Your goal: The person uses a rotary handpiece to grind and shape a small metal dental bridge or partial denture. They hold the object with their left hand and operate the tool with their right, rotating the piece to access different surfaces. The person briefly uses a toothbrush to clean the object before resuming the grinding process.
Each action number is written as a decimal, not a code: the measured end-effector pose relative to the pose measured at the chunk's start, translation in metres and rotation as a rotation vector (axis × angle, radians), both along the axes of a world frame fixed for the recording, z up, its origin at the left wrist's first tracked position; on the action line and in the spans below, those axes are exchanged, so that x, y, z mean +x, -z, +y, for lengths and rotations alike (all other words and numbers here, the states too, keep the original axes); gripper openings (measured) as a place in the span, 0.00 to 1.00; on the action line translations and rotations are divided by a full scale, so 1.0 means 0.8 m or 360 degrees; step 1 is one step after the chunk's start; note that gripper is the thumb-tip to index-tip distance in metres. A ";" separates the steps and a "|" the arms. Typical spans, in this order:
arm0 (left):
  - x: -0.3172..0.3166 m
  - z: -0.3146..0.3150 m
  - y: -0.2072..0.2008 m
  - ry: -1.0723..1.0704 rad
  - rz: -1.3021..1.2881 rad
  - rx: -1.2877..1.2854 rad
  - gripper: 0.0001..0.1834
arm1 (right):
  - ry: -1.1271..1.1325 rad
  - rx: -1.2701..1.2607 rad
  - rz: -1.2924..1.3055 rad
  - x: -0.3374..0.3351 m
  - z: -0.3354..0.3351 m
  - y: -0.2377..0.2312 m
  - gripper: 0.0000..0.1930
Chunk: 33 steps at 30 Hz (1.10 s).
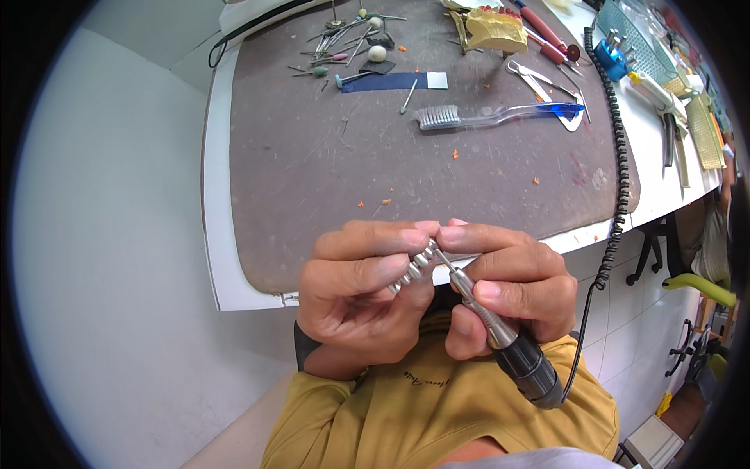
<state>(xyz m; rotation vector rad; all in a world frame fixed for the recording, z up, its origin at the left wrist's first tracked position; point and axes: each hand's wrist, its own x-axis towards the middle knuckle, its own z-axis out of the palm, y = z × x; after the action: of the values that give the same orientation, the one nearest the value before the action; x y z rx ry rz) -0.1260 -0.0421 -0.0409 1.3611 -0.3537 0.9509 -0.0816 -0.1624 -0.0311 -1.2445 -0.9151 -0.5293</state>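
Closed in a pinch, my left hand (351, 293) holds a small silvery metal dental framework (416, 267), a row of rounded tooth-like lumps. Part of it is hidden behind the fingers. My right hand (523, 273) is closed around a rotary handpiece (527, 367) with a silver nose and a black rear body. Its thin bur points up and left, with the tip at the upper end of the metal piece. I cannot tell whether the tip touches it. The fingertips of both hands come close together, above my lap, at the bench's near edge.
A brown mat (312, 180) covers the white bench. On it lie a clear toothbrush (484, 117), a blue strip (383, 81), scattered burs (336, 57), a yellowish dental cast (496, 31) and a metal caliper (574, 117). The handpiece's black coiled cord (621, 156) hangs at the right.
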 end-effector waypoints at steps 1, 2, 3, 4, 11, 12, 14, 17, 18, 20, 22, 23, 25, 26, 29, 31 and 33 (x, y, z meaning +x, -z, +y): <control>0.000 0.000 0.000 -0.0015 -0.0002 0.0005 0.17 | -0.0001 -0.0009 -0.0001 0.000 0.000 0.000 0.18; 0.000 -0.001 0.000 -0.0027 -0.0003 0.0010 0.17 | 0.0000 -0.0011 -0.0003 0.000 -0.001 0.000 0.18; 0.000 -0.002 0.000 -0.0033 -0.0007 0.0001 0.17 | 0.0002 -0.0014 -0.0003 0.000 -0.001 0.000 0.18; 0.001 -0.003 0.000 -0.0038 -0.0011 -0.0009 0.17 | 0.0003 -0.0016 -0.0002 0.000 -0.001 0.001 0.18; 0.001 -0.002 0.002 -0.0040 -0.0020 0.0040 0.18 | -0.0018 -0.0059 -0.0034 0.002 -0.004 0.000 0.18; 0.001 -0.001 0.002 -0.0039 -0.0014 0.0050 0.18 | -0.0027 -0.0071 -0.0036 0.002 -0.005 -0.001 0.17; 0.000 0.000 0.001 -0.0039 -0.0002 0.0069 0.18 | -0.0047 -0.0094 -0.0027 0.002 -0.006 -0.003 0.17; -0.001 -0.001 0.000 -0.0041 0.0018 0.0054 0.18 | -0.0027 -0.0070 0.0010 0.000 -0.004 -0.001 0.17; -0.001 -0.001 0.000 -0.0044 0.0024 0.0065 0.18 | -0.0021 -0.0069 0.0014 0.000 -0.004 -0.001 0.17; -0.001 -0.001 -0.002 -0.0049 0.0035 0.0089 0.18 | -0.0017 -0.0083 0.0009 0.001 -0.006 -0.003 0.17; 0.000 0.000 -0.002 -0.0026 0.0023 0.0088 0.18 | -0.0021 -0.0102 -0.0007 0.002 -0.007 -0.006 0.17; 0.001 0.001 -0.001 -0.0018 0.0018 0.0089 0.18 | -0.0026 -0.0103 -0.0014 0.002 -0.007 -0.006 0.17; 0.000 0.001 0.000 -0.0011 0.0019 0.0082 0.18 | -0.0022 -0.0098 -0.0012 0.001 -0.006 -0.005 0.16; 0.000 0.001 0.000 -0.0007 0.0020 0.0076 0.18 | -0.0013 -0.0093 -0.0002 0.000 -0.006 -0.005 0.16; 0.000 0.001 -0.001 -0.0031 0.0034 0.0112 0.18 | 0.0002 -0.0075 0.0018 0.000 -0.005 -0.004 0.16; 0.000 0.002 0.003 0.0005 0.0020 0.0075 0.18 | -0.0002 -0.0074 0.0007 0.000 -0.005 -0.004 0.15; 0.000 0.002 0.004 0.0020 0.0007 0.0045 0.18 | -0.0007 -0.0081 -0.0011 0.001 -0.005 -0.004 0.16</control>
<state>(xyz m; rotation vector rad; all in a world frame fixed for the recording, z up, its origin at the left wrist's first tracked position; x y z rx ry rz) -0.1261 -0.0408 -0.0441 1.3851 -0.3736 0.9357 -0.0807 -0.1663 -0.0279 -1.2870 -0.9423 -0.5098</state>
